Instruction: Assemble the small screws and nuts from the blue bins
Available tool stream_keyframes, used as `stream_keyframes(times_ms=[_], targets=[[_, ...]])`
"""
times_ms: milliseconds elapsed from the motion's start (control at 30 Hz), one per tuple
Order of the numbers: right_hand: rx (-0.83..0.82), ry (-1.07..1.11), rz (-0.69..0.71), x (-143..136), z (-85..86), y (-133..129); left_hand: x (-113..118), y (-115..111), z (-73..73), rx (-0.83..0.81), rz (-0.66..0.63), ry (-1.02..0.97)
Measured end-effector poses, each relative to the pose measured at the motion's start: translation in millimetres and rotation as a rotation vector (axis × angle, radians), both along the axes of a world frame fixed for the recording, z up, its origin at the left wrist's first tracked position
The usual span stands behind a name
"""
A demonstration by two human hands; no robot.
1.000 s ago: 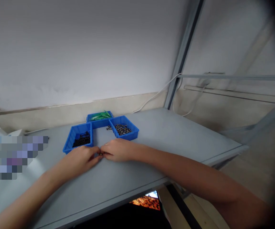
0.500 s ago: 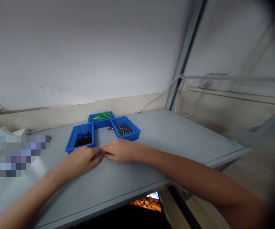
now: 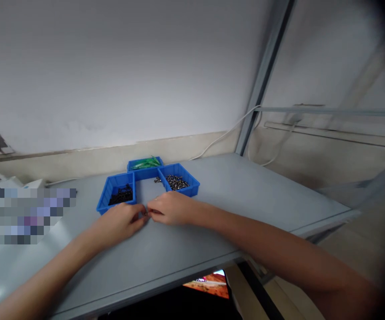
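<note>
Fingertips of my left hand (image 3: pixel 122 222) and my right hand (image 3: pixel 170 209) meet over the grey table, in front of the blue bins. Both hands are pinched around a tiny metallic piece (image 3: pixel 146 214), mostly hidden by the fingers. Just behind my left hand is a blue bin (image 3: pixel 104 195) of small black parts (image 3: pixel 122 194). Beyond my right hand stands a blue bin (image 3: pixel 192 190) with shiny metal parts (image 3: pixel 176 182). A third blue bin (image 3: pixel 146 172) at the back holds green pieces (image 3: pixel 147 163). A few metal parts (image 3: pixel 158 180) lie beside the right bin.
The grey table (image 3: pixel 232 191) meets a wall at the back. A metal post (image 3: pixel 264 71) rises at the back right, with a white cable (image 3: pixel 217 141) near it. A blurred-out patch (image 3: pixel 35 218) covers things at the left. A lit screen (image 3: pixel 209 284) shows below the table edge.
The whole view has shifted slightly, so the bins and hands appear a little further right. My fingertips are closer together, and less of the small piece shows. The picture on the lit screen differs.
</note>
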State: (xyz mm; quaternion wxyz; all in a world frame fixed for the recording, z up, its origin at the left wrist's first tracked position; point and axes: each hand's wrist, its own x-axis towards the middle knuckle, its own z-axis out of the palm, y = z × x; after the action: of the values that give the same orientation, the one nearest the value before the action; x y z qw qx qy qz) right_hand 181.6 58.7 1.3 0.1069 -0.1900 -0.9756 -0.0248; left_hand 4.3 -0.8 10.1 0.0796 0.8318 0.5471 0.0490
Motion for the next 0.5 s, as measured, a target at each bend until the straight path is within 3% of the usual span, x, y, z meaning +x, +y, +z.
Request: stream_keyframes(times_ms=[167, 500], targets=[[-0.003, -0.064, -0.072, 1.1, 0.5, -0.2, -1.3, 1.1, 2.3, 0.046, 0.046, 0.000], [0.012, -0.039, -0.083, 1.0, -0.5, -0.6, 2.4, 0.6, 5.1, 0.070, 0.060, -0.102]])
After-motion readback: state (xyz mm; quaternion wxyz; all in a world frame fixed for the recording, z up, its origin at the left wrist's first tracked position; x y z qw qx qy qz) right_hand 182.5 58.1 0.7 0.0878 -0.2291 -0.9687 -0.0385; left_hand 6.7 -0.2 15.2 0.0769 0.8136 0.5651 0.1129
